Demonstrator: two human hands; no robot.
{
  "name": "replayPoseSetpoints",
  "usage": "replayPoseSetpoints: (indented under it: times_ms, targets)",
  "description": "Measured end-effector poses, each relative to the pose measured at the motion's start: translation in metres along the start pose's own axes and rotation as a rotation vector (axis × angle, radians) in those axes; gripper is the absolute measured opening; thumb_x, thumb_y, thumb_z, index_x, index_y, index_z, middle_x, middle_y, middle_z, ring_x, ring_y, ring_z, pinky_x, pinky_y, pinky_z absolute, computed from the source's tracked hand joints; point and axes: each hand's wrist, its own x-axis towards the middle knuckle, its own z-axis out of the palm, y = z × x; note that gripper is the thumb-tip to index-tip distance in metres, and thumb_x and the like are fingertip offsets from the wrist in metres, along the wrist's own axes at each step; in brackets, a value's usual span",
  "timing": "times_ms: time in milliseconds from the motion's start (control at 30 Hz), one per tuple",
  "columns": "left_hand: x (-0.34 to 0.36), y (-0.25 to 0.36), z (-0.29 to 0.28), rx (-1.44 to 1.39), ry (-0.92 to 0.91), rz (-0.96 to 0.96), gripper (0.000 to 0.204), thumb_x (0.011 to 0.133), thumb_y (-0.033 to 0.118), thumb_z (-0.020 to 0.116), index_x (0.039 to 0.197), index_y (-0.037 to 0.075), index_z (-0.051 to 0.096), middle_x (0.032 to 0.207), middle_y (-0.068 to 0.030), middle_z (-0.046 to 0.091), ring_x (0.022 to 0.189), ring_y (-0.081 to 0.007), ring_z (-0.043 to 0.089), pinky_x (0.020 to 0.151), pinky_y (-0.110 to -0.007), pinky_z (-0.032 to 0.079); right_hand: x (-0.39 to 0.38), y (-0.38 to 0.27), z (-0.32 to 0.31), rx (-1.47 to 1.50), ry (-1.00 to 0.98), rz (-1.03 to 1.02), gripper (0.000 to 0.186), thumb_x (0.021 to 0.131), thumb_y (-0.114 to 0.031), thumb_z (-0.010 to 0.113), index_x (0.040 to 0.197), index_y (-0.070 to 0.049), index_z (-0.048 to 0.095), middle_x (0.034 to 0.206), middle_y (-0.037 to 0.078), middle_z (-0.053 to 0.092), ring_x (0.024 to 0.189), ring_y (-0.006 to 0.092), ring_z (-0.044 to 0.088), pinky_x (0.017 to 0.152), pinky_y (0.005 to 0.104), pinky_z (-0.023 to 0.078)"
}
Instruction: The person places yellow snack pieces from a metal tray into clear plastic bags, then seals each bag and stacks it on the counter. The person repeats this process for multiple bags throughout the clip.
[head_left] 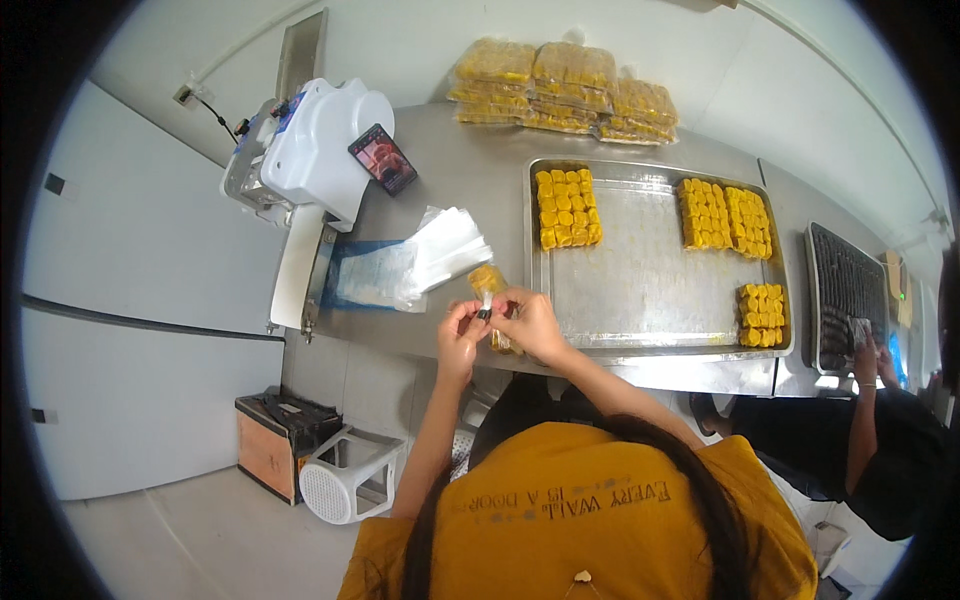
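Note:
Near the front edge of the steel table, a clear plastic bag (487, 281) with yellow food pieces in it lies between my hands. My left hand (458, 338) is closed, its fingertips pinching at the gathered part of the bag. From the other side my right hand (533, 324) also grips the gathered plastic. A small dark piece (485, 313) sits between the fingertips; its kind is too small to make out. To the left of the bag lies a fanned stack of clear plastic bags (447, 246), partly over a blue-and-clear package (365, 274).
A large metal tray (640, 290) holds several blocks of yellow pieces (567, 208). Filled bags (565, 85) are stacked by the wall. A white machine (325, 145) with a phone (383, 160) against it stands left. At right, a co-worker's hands (872, 360) are by a dark-filled tray (845, 285).

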Motion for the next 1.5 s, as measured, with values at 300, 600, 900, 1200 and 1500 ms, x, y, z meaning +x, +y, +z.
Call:
replayPoseSetpoints:
  times_ms: [300,600,900,1200,1500]
  targets:
    - [0.004,-0.001,0.006,-0.315,0.081,-0.144,0.015,0.088,0.004,0.053,0.101,-0.002,0.057,0.095,-0.0033,0.056,0.089,-0.0111,0.056,0.082,-0.024,0.047,0.004,0.001,-0.002,-0.105,0.041,-0.145,0.012,0.072,-0.005,0.062,0.081,0.002,0.058,0.074,0.013,0.057,0.059,0.0253,0.058,0.056,0.0324,0.047]
    - [0.003,-0.004,0.015,-0.224,0.173,-0.042,0.012,0.086,0.000,0.054,0.095,-0.006,0.059,0.092,-0.0027,0.052,0.082,-0.0106,0.057,0.076,-0.022,0.049,-0.003,-0.013,-0.003,-0.153,0.070,-0.152,0.012,0.071,-0.004,0.062,0.078,0.004,0.057,0.075,0.014,0.056,0.059,0.0268,0.058,0.055,0.0339,0.047]
    - [0.007,-0.003,0.016,0.096,0.229,0.117,0.009,0.082,-0.005,0.056,0.088,-0.007,0.062,0.090,-0.0031,0.050,0.079,-0.0121,0.058,0.069,-0.024,0.052,0.004,-0.009,-0.003,-0.163,0.049,-0.099,0.010,0.070,-0.005,0.062,0.074,0.004,0.058,0.069,0.013,0.055,0.058,0.0252,0.058,0.053,0.0337,0.046]
    - [0.014,-0.005,0.017,0.054,0.239,0.100,0.012,0.078,-0.008,0.056,0.087,-0.005,0.063,0.094,-0.0058,0.050,0.077,-0.0137,0.059,0.066,-0.025,0.053,0.008,-0.002,-0.004,-0.309,-0.009,-0.338,0.012,0.076,-0.011,0.056,0.072,0.001,0.055,0.070,0.014,0.055,0.061,0.0299,0.057,0.054,0.0384,0.045]
    - [0.001,0.009,0.023,0.539,0.126,0.451,0.017,0.073,-0.007,0.058,0.088,-0.004,0.063,0.100,-0.0084,0.049,0.077,-0.0152,0.058,0.062,-0.024,0.052,0.024,-0.013,-0.005,-0.423,-0.086,-0.157,0.017,0.078,-0.012,0.050,0.067,-0.001,0.055,0.063,0.019,0.057,0.059,0.0383,0.056,0.058,0.0454,0.045]
